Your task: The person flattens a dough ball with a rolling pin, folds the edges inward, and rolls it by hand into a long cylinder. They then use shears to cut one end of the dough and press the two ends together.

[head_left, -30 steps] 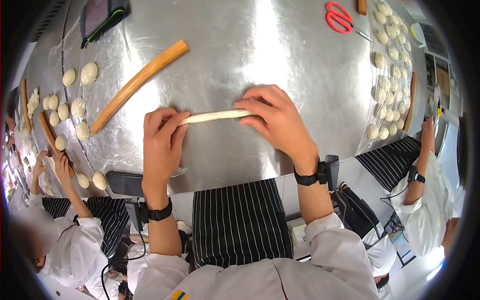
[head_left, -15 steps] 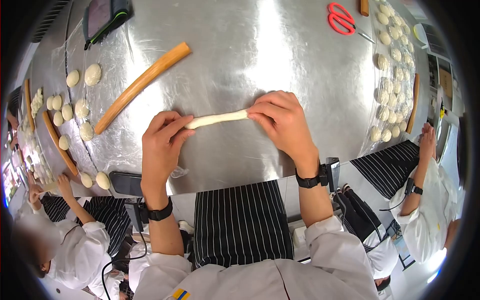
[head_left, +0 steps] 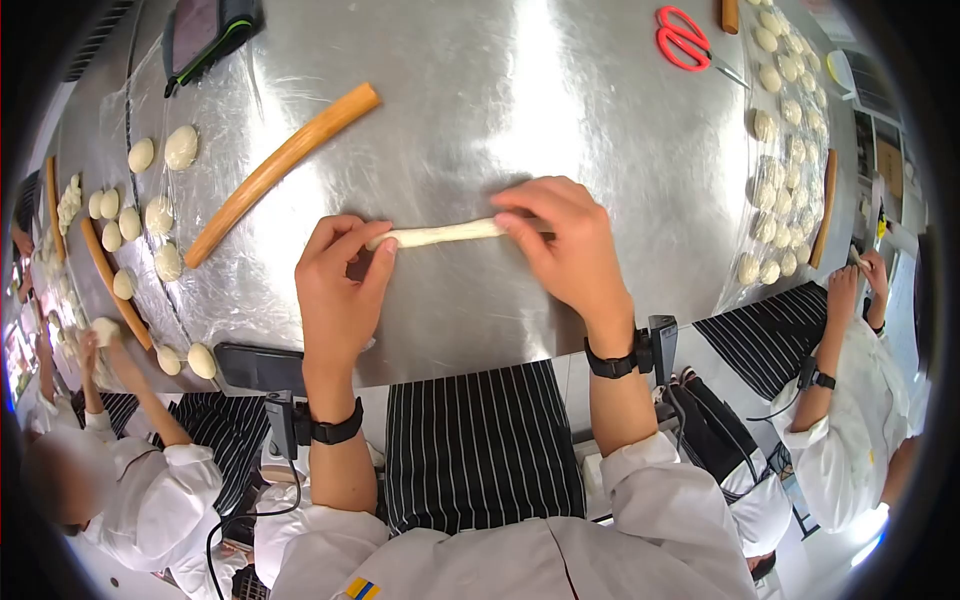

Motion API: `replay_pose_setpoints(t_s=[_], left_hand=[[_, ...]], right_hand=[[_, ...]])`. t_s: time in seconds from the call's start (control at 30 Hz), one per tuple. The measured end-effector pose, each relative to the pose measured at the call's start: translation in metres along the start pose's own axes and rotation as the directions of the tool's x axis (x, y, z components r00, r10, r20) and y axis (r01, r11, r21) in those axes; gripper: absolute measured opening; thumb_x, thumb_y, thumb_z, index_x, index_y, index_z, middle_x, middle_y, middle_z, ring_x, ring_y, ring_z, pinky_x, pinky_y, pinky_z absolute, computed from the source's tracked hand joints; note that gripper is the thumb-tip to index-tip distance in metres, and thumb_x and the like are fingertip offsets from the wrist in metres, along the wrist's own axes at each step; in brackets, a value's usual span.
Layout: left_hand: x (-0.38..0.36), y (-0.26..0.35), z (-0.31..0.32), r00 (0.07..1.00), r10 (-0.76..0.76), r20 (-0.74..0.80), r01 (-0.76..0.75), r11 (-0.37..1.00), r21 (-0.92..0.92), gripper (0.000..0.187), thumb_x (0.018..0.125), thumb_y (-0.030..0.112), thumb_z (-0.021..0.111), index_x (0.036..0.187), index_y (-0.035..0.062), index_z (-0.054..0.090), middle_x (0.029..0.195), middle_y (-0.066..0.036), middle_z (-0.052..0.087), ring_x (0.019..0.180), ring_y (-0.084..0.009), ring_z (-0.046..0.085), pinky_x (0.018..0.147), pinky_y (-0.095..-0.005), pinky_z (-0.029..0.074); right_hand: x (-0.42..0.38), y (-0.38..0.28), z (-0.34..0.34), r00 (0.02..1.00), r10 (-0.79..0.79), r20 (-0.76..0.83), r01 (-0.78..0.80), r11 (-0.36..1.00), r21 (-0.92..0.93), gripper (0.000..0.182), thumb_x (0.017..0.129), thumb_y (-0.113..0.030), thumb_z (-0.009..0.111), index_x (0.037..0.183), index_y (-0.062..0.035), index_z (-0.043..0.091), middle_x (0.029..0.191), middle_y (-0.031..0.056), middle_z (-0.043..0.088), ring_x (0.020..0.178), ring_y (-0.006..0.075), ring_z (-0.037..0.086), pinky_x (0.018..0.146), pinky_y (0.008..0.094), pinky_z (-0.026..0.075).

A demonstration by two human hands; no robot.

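Note:
A pale strip of dough (head_left: 445, 234) stretches level between my two hands, just above the steel tabletop. My left hand (head_left: 343, 270) pinches its left end between thumb and fingers. At the other end, my right hand (head_left: 560, 235) holds the tip between thumb and forefinger; its fingers are slightly blurred. A wooden rolling pin (head_left: 285, 172) lies slantwise beyond my left hand. Next to my left wrist is a dark phone-like object (head_left: 260, 368) at the table's front edge.
Dough balls (head_left: 159, 215) lie on plastic film at the left, and many more dough balls (head_left: 785, 190) sit under film at the right. Red-handled scissors (head_left: 690, 42) and a dark pouch (head_left: 208, 40) lie farther back. Co-workers stand on both sides, one person's hand (head_left: 842, 292) at right.
My left hand has shifted slightly right, its thumb now higher over the dough's end. The fingers of my right hand have changed position a little. The co-workers' hands at both sides have moved.

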State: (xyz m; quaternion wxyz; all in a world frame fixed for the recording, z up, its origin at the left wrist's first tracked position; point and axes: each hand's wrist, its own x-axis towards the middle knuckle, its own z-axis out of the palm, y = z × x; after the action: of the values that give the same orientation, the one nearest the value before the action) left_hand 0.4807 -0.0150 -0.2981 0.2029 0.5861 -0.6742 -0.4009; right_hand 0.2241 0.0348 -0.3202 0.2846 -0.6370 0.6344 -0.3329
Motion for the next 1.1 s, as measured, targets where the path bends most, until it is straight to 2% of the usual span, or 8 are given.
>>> replay_pose_setpoints(t_s=[0.07,0.23,0.43,0.5,0.7,0.8,0.9,1.1], left_hand=[[0.001,0.002,0.001,0.999,-0.042,0.018,0.042,0.999,-0.002,0.022,0.095,0.007,0.081,0.116,0.0032,0.083,0.104,-0.004,0.066,0.077,-0.0119,0.057,0.067,-0.0255,0.05],[-0.001,-0.002,0.007,0.999,-0.005,-0.049,0.005,1.0,0.001,0.019,0.094,0.008,0.084,0.112,0.0036,0.084,0.1,-0.003,0.066,0.075,-0.0098,0.054,0.064,-0.0257,0.047],[-0.001,-0.008,0.007,0.997,-0.026,-0.075,0.025,1.0,-0.014,0.017,0.093,0.007,0.085,0.109,0.0024,0.084,0.097,-0.002,0.066,0.072,-0.0084,0.053,0.062,-0.0252,0.045],[0.0,-0.01,0.007,0.996,-0.011,-0.085,0.01,1.0,-0.002,0.017,0.093,0.007,0.085,0.109,0.0022,0.084,0.097,-0.002,0.067,0.072,-0.008,0.053,0.062,-0.0249,0.044],[0.001,-0.008,0.004,0.997,-0.029,-0.072,0.03,0.999,0.013,0.019,0.091,0.007,0.086,0.11,0.0031,0.085,0.095,-0.002,0.068,0.071,-0.0083,0.054,0.062,-0.025,0.045],[0.0,-0.017,0.002,0.996,-0.028,-0.084,0.028,1.0,0.005,0.02,0.092,0.009,0.086,0.112,0.0054,0.086,0.094,-0.003,0.067,0.07,-0.0096,0.055,0.062,-0.0263,0.045],[-0.003,-0.023,0.006,0.995,0.013,-0.103,-0.009,0.999,0.037,0.022,0.093,0.01,0.086,0.114,0.007,0.086,0.093,-0.002,0.066,0.07,-0.0096,0.054,0.061,-0.0269,0.044],[-0.01,-0.029,0.008,0.985,0.115,-0.128,-0.095,0.984,0.153,0.023,0.095,0.011,0.084,0.118,0.0075,0.085,0.094,-0.002,0.063,0.073,-0.0104,0.054,0.063,-0.0279,0.044]], right_hand=[[-0.001,0.0,-0.008,0.981,0.131,-0.141,-0.11,0.983,0.146,0.011,0.094,-0.009,0.079,0.105,-0.007,0.081,0.094,0.0068,0.076,0.09,0.0259,0.071,0.083,0.0395,0.056],[-0.014,0.004,-0.033,0.941,0.205,-0.269,-0.19,0.978,0.081,0.013,0.096,-0.004,0.076,0.107,-0.0051,0.081,0.096,0.0097,0.077,0.09,0.0247,0.072,0.074,0.0358,0.061],[-0.037,0.019,-0.036,0.971,0.123,-0.206,-0.142,0.987,-0.076,0.019,0.088,-0.006,0.084,0.106,-0.0076,0.083,0.108,0.0061,0.074,0.108,0.0257,0.068,0.084,0.0384,0.06],[-0.042,0.025,-0.033,0.989,0.017,-0.149,-0.039,0.989,-0.144,0.025,0.083,-0.009,0.088,0.108,-0.0087,0.083,0.116,0.0037,0.072,0.117,0.0261,0.063,0.088,0.0381,0.057],[-0.047,0.045,-0.027,0.975,-0.036,-0.22,0.002,0.988,-0.152,0.031,0.08,-0.013,0.09,0.111,-0.0122,0.085,0.117,0.0011,0.072,0.117,0.026,0.062,0.087,0.037,0.056],[-0.048,0.044,-0.029,0.974,0.027,-0.224,-0.051,0.994,-0.101,0.032,0.079,-0.016,0.09,0.111,-0.015,0.087,0.119,-0.001,0.073,0.117,0.0253,0.061,0.089,0.0364,0.055],[-0.055,0.055,-0.023,0.958,-0.052,-0.283,-0.005,0.98,-0.198,0.032,0.08,-0.018,0.09,0.112,-0.0175,0.087,0.12,-0.0033,0.075,0.117,0.0245,0.061,0.092,0.0348,0.053],[-0.064,0.059,-0.026,0.952,-0.088,-0.292,0.002,0.96,-0.282,0.03,0.086,-0.022,0.086,0.116,-0.0191,0.086,0.139,-0.0048,0.075,0.123,0.0231,0.063,0.101,0.0372,0.047]])
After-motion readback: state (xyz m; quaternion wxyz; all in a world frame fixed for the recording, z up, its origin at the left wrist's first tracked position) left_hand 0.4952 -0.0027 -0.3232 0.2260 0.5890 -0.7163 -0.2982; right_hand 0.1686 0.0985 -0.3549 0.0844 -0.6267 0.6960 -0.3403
